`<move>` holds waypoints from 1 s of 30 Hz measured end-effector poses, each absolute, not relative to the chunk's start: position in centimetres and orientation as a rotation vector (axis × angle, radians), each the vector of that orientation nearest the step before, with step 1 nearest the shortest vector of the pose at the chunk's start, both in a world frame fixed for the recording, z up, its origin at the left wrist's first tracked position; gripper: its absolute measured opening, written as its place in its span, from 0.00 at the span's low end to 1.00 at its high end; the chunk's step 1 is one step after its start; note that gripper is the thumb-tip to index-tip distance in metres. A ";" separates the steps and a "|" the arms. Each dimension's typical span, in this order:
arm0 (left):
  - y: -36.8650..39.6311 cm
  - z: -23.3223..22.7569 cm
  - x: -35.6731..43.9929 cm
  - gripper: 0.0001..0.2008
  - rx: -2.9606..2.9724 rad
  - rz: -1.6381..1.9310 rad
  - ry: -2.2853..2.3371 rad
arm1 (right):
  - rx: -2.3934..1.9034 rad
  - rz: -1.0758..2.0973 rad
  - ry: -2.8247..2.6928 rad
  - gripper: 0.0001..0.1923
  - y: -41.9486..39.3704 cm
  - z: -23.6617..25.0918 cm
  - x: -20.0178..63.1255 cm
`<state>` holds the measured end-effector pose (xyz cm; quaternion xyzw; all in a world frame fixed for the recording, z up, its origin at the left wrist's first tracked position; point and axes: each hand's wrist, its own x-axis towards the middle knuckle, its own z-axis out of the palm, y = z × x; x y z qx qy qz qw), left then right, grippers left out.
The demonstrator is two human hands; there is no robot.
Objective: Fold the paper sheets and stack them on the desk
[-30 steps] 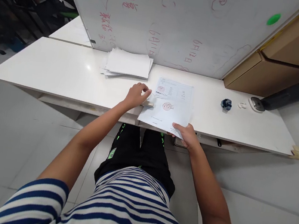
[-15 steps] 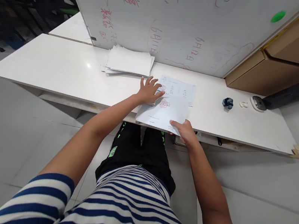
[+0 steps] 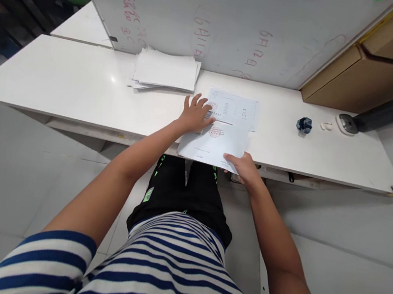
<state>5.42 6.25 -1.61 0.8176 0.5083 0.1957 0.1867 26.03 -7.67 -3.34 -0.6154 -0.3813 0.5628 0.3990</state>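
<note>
A white sheet of paper (image 3: 212, 144) with a round red stamp mark lies at the table's front edge, its near end reaching over the edge. My right hand (image 3: 243, 167) grips its near right corner, thumb on top and fingers underneath. Spread out and bent, the fingers of my left hand (image 3: 194, 115) rest at the sheet's upper left; what lies under that palm is mostly hidden. Just beyond is another printed sheet (image 3: 238, 109), also with a red mark, partly covered by the nearer one.
A loose stack of white paper (image 3: 167, 70) sits at the back left of the white table (image 3: 61, 81). Behind rises a whiteboard (image 3: 234, 24) with red writing. A dark blue faceted object (image 3: 304, 125), small white pieces (image 3: 325, 126) and cardboard boxes (image 3: 364, 79) are on the right.
The whole view has shifted slightly, so the table sits a little higher in it. Both hands keep nearly the same places on the sheet.
</note>
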 end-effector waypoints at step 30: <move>3.4 -3.3 -1.5 0.28 2.193 0.747 1.644 | -1.551 1.207 -0.935 0.38 -11.2 -2.6 32.4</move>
